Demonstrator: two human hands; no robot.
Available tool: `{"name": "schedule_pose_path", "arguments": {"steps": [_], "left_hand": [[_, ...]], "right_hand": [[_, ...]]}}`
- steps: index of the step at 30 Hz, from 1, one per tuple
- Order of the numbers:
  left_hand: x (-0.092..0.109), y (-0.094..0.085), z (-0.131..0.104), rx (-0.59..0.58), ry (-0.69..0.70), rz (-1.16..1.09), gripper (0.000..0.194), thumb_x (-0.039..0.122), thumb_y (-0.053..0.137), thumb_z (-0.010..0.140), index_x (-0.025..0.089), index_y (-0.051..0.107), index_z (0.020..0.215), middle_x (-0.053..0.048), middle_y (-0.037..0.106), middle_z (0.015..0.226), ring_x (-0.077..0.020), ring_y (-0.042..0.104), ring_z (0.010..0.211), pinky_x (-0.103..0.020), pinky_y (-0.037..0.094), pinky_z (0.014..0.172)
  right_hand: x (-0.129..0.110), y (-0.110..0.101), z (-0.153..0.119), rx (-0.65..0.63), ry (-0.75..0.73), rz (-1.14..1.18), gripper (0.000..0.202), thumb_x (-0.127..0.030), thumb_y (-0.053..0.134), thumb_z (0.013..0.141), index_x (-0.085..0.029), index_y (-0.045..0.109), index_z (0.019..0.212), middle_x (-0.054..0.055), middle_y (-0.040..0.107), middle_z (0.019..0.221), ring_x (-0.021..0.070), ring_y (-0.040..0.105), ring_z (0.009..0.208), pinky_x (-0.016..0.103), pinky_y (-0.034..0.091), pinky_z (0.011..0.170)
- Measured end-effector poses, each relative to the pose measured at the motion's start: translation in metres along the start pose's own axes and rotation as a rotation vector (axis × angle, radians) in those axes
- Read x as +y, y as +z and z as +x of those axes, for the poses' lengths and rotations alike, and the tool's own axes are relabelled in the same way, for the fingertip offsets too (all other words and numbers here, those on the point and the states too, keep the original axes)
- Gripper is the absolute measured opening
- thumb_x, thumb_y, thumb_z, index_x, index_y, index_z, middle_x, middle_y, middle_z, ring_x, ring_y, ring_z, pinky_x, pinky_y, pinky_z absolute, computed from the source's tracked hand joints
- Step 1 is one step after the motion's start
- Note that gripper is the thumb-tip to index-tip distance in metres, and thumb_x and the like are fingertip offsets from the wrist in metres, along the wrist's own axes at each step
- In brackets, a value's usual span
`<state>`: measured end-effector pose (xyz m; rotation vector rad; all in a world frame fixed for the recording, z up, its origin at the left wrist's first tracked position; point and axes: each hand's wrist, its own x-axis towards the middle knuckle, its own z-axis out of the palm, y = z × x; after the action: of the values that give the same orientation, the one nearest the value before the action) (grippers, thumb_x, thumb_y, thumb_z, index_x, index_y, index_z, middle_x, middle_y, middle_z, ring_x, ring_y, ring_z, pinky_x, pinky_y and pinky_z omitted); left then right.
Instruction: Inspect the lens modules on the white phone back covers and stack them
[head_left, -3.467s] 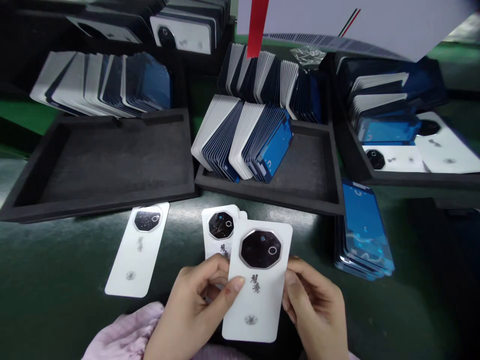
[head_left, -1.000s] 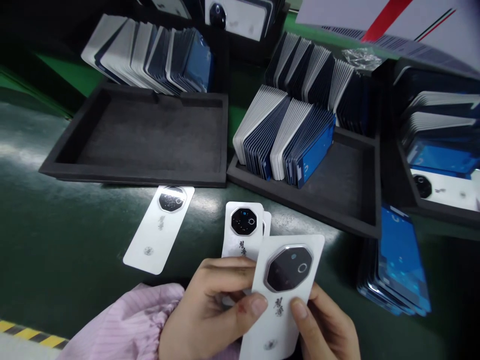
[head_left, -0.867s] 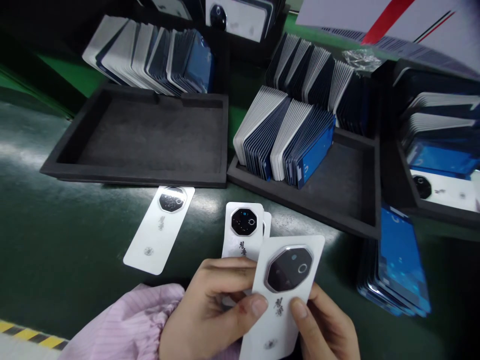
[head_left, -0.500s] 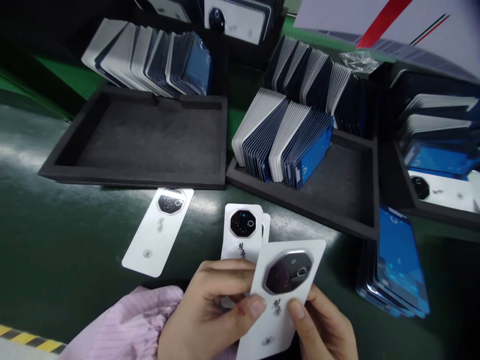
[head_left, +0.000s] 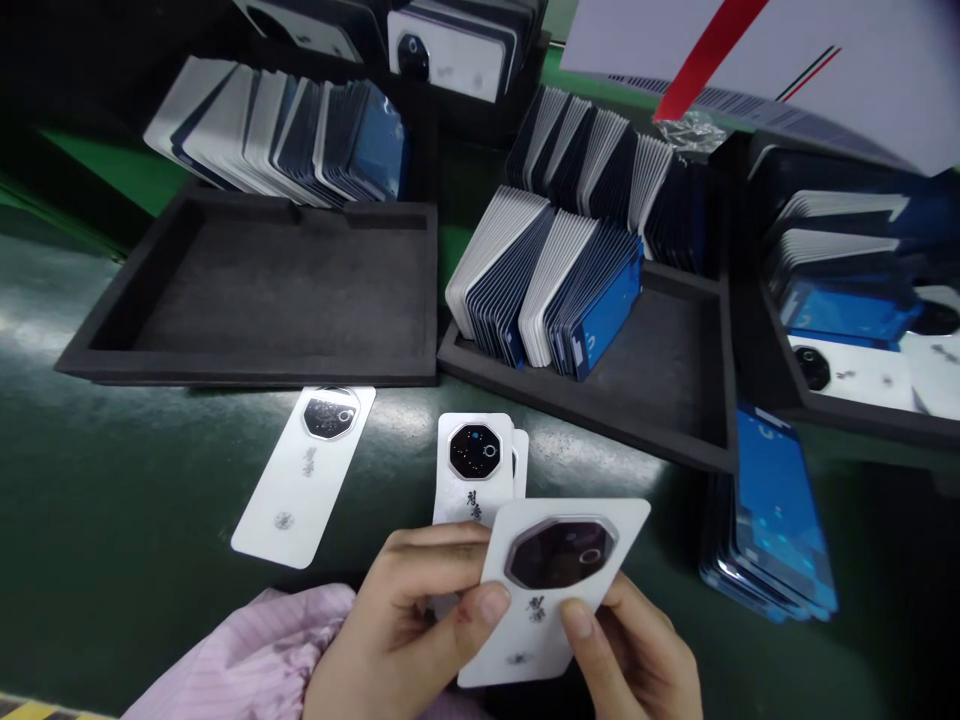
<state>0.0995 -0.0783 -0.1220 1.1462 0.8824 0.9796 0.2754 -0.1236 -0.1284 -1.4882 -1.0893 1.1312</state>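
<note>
Between both hands a white panel (head_left: pixel 517 640) with a dark octagonal window is held tilted up. My left hand (head_left: pixel 405 630) pinches its left edge, thumb on the front face. On the right side my right hand (head_left: pixel 637 650) grips it, thumb on the front and fingers behind. Just beyond, similar white panels (head_left: pixel 474 490) lie overlapped on the table, partly hidden by the held one. Another white panel (head_left: pixel 300 500) lies alone to the left, below the left tray.
A black tray (head_left: pixel 300 290) sits at left, with upright panels behind it. The right black tray (head_left: pixel 675 350) holds rows of white and blue panels (head_left: pixel 540 280). Blue-faced panels (head_left: pixel 780 510) are stacked at right. A white sheet with a red strip (head_left: pixel 712 50) is at the top.
The held panel has tipped back a little, and its lower edge now shows. Both hands keep their grip. The whole view has shifted slightly.
</note>
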Motion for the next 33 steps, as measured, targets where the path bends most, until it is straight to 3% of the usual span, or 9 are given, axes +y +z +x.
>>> {"name": "schedule_pose_path", "arguments": {"steps": [6, 11, 15, 19, 22, 25, 28, 33], "left_hand": [[0.001, 0.001, 0.000, 0.002, -0.050, 0.018, 0.028, 0.017, 0.063, 0.102, 0.023, 0.082, 0.083, 0.001, 0.071, 0.073, -0.0136, 0.060, 0.065, -0.020, 0.050, 0.065], [0.003, 0.001, -0.001, -0.001, -0.097, 0.001, 0.028, 0.020, 0.061, 0.104, 0.031, 0.086, 0.100, 0.001, 0.081, 0.087, -0.0164, 0.070, 0.077, -0.021, 0.053, 0.073], [0.001, 0.001, -0.002, 0.008, -0.140, -0.015, 0.026, 0.029, 0.060, 0.106, 0.031, 0.085, 0.100, 0.000, 0.082, 0.090, -0.0172, 0.069, 0.076, -0.022, 0.053, 0.070], [-0.002, 0.000, -0.005, -0.037, -0.171, 0.095, 0.030, 0.032, 0.059, 0.105, 0.022, 0.083, 0.090, -0.003, 0.075, 0.075, -0.0181, 0.066, 0.068, -0.024, 0.051, 0.061], [-0.005, 0.001, -0.006, -0.131, -0.179, 0.252, 0.026, 0.029, 0.063, 0.102, 0.021, 0.080, 0.084, -0.002, 0.071, 0.070, -0.0173, 0.062, 0.063, -0.024, 0.050, 0.057], [-0.006, 0.003, -0.006, -0.154, -0.207, 0.278, 0.031, 0.032, 0.060, 0.103, 0.021, 0.077, 0.079, -0.001, 0.067, 0.068, -0.0170, 0.060, 0.062, -0.024, 0.049, 0.058], [-0.007, 0.004, -0.006, -0.117, -0.262, 0.196, 0.039, 0.037, 0.057, 0.105, 0.020, 0.069, 0.072, 0.001, 0.056, 0.065, -0.0153, 0.054, 0.063, -0.023, 0.043, 0.056], [-0.009, 0.005, -0.005, -0.156, -0.342, 0.026, 0.038, 0.036, 0.055, 0.106, 0.019, 0.062, 0.073, 0.003, 0.044, 0.066, -0.0123, 0.037, 0.060, -0.025, 0.028, 0.050]], "right_hand": [[0.000, 0.001, 0.001, 0.013, -0.082, 0.010, 0.014, -0.030, 0.075, 0.092, -0.036, 0.086, 0.099, 0.001, 0.083, 0.088, 0.0187, 0.074, 0.074, 0.024, 0.059, 0.070], [-0.001, 0.002, 0.001, 0.005, -0.118, -0.037, 0.013, -0.031, 0.073, 0.093, -0.029, 0.086, 0.091, 0.004, 0.079, 0.078, 0.0189, 0.069, 0.065, 0.025, 0.059, 0.062], [0.002, 0.002, -0.003, 0.008, -0.140, -0.055, 0.014, -0.028, 0.072, 0.093, -0.029, 0.084, 0.088, 0.004, 0.075, 0.075, 0.0168, 0.062, 0.058, 0.026, 0.057, 0.060], [0.012, -0.007, -0.012, 0.153, -0.128, -0.091, 0.015, -0.041, 0.074, 0.094, -0.029, 0.082, 0.094, 0.007, 0.077, 0.087, 0.0226, 0.069, 0.071, 0.032, 0.060, 0.068], [0.018, -0.015, -0.012, 0.224, -0.058, -0.067, 0.026, -0.046, 0.069, 0.096, -0.024, 0.081, 0.088, 0.008, 0.073, 0.079, 0.0243, 0.067, 0.067, 0.033, 0.056, 0.058], [0.015, -0.017, -0.005, 0.199, -0.009, -0.026, 0.036, -0.043, 0.062, 0.100, -0.022, 0.079, 0.076, 0.005, 0.063, 0.067, 0.0185, 0.056, 0.054, 0.029, 0.047, 0.048], [0.008, -0.015, 0.001, 0.143, 0.000, -0.020, 0.033, -0.045, 0.063, 0.099, -0.021, 0.082, 0.085, 0.003, 0.060, 0.066, 0.0179, 0.054, 0.056, 0.028, 0.045, 0.048], [0.001, -0.016, 0.004, 0.084, -0.016, 0.034, 0.029, -0.043, 0.062, 0.100, -0.026, 0.086, 0.095, 0.003, 0.059, 0.069, 0.0175, 0.051, 0.057, 0.027, 0.041, 0.048]]}}
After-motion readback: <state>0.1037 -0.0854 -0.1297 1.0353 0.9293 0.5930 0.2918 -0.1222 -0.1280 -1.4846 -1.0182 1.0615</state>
